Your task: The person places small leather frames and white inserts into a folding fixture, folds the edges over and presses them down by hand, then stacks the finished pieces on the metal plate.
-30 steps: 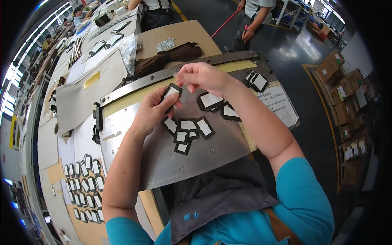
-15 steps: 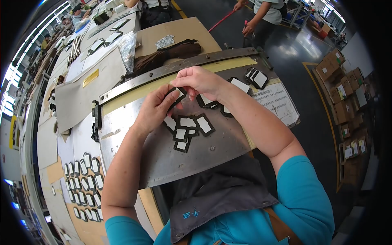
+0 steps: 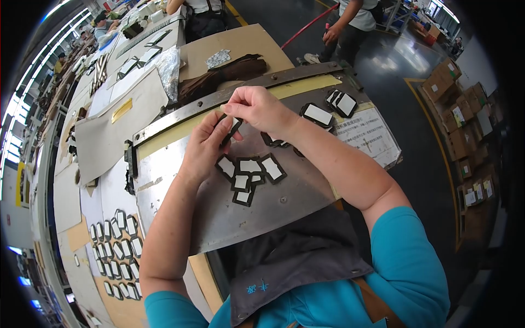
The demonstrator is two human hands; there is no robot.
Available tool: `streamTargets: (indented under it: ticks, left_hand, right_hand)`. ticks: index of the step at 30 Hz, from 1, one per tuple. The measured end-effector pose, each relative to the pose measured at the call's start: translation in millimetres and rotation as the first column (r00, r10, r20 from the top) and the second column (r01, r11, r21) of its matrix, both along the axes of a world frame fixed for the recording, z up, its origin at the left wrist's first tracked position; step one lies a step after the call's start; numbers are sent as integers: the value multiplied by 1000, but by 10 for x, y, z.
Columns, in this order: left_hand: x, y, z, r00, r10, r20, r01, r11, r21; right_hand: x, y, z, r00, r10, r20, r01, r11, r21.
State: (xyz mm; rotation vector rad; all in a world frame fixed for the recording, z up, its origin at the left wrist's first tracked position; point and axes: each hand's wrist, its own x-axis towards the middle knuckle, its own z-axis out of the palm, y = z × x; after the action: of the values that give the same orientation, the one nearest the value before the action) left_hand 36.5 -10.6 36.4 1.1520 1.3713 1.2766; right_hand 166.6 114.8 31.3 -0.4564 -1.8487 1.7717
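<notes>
Over the metal plate [image 3: 273, 218], my left hand [image 3: 203, 143] grips a small black-edged piece with a white face [image 3: 235, 127], thumb against its face. My right hand [image 3: 256, 108] is closed in a pinch at the upper edge of that piece; its fingertips partly hide what they pinch. Just below my hands, several similar black-edged white pieces [image 3: 272, 168] lie in an overlapping cluster. More of them, including one near the right forearm [image 3: 317, 114], rest on the right side, some partly hidden under my right arm.
A metal bar [image 3: 219, 99] runs along the plate's far edge. Rows of similar pieces [image 3: 117, 250] cover a board at left. Brown strips [image 3: 229, 71] and a plastic bag [image 3: 171, 68] lie beyond. A printed sheet [image 3: 372, 136] is at right. Another person [image 3: 355, 22] stands across the aisle.
My hands stay together on the same piece, which now stands more edge-on. The view has shifted slightly. Across the aisle, the person's arm has moved.
</notes>
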Motion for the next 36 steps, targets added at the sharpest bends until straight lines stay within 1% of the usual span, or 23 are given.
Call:
streamTargets:
  ticks: [2,3,4,6,10,14,17,19,22,26,28,30,32,33,34,35,36]
  left_hand:
    - [-21,-11,23,1000,-20,-17,20,1000,1]
    - [-30,-14,24,998,-49,-39,49,999,5]
    - [-42,-12,0,998,-49,-38,49,999,5]
    - [-80,9,-44,998,-52,-37,52,999,15]
    - [-70,-7,-4,999,-29,-41,29,999,-20]
    - [-64,-2,17,1000,9,10,-9,1000,-12]
    - [-99,-12,35,999,29,15,-29,1000,1]
    - [-93,-15,42,998,40,44,-40,999,-3]
    - [-91,-9,32,999,37,35,-37,999,4]
    - [-96,4,-12,1000,7,10,-7,1000,21]
    - [-135,16,-53,999,-1,40,1,1000,6]
    - [-134,12,-11,995,-3,102,5,1000,-16]
    - [-141,33,-41,987,50,152,-52,999,6]
    - [-184,50,-77,988,52,148,-54,999,10]
    - [-242,68,-116,963,75,259,-89,995,41]
    - [-292,79,-154,925,94,368,-127,990,67]
    - [-315,81,-159,926,94,366,-128,989,71]
  right_hand:
    - [51,56,67,990,120,70,-113,990,-88]
    - [51,79,53,986,164,38,-157,977,-143]
    - [65,97,49,986,165,39,-157,977,-143]
    - [77,133,77,986,127,107,-113,986,-122]
    - [63,128,55,990,116,80,-103,984,-142]
    - [106,144,101,986,114,122,-96,985,-142]
    - [133,168,138,981,131,146,-107,981,-163]
    - [157,181,147,964,200,175,-182,977,-114]
    - [171,135,157,960,225,169,-213,973,-90]
    - [154,107,125,962,208,177,-199,978,-69]
    - [132,131,89,968,161,194,-163,987,-5]
    - [114,104,88,969,161,188,-169,985,24]
    - [99,85,66,991,-11,131,-3,994,105]
    - [93,78,75,995,-59,85,52,996,75]
    - [85,86,68,995,-57,80,51,996,79]
    - [81,102,48,998,-25,63,22,999,37]
    - [89,118,41,999,7,45,-7,1000,-5]
